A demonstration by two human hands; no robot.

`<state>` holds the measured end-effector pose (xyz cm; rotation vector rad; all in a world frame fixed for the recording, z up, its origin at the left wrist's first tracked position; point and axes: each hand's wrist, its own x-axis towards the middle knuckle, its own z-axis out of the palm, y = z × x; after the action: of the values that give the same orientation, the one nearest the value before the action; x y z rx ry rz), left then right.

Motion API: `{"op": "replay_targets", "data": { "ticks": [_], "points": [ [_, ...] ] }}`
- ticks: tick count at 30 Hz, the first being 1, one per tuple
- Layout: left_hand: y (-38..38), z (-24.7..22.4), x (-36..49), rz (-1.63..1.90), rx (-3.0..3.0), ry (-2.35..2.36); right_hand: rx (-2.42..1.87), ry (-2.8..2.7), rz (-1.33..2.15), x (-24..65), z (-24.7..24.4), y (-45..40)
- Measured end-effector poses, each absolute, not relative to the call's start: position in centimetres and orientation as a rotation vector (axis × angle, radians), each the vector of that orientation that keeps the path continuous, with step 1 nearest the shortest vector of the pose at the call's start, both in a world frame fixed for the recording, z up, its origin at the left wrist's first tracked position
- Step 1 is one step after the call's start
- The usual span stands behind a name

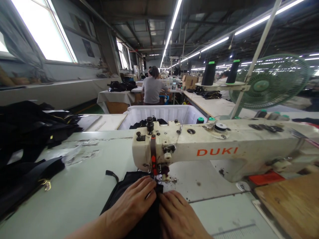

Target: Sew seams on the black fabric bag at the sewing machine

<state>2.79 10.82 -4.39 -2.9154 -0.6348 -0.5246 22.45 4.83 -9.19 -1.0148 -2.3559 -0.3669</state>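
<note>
Black fabric (147,220) lies on the pale green table, its far edge under the needle area of a white sewing machine (184,149) marked DUKI. My left hand (132,202) rests on top of the fabric with its fingers together, fingertips just in front of the presser foot. On the fabric's right edge, my right hand (178,212) has its fingers bent and close together, gripping the cloth. The two hands are a short gap apart. A narrow black strip end sticks out at the fabric's upper left.
Black garments with gold zippers (32,132) pile up at the left. Behind the machine stands a white bin (164,109) holding dark cloth. A green fan (261,86), thread cones and a red tray (266,178) are at the right. A person sits farther back.
</note>
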Motion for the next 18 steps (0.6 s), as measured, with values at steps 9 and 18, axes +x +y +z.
{"op": "replay_targets", "data": {
  "ticks": [9,18],
  "points": [
    [11.0,-4.0,3.2,-0.384,-2.932,-0.723,-0.988,-2.333,-0.384,22.4,-9.3,5.1],
    [10.8,-3.8,3.2,-0.261,-2.977,-0.766,-0.944,-2.244,-0.451,22.1,-9.9,5.4]
  ]
}}
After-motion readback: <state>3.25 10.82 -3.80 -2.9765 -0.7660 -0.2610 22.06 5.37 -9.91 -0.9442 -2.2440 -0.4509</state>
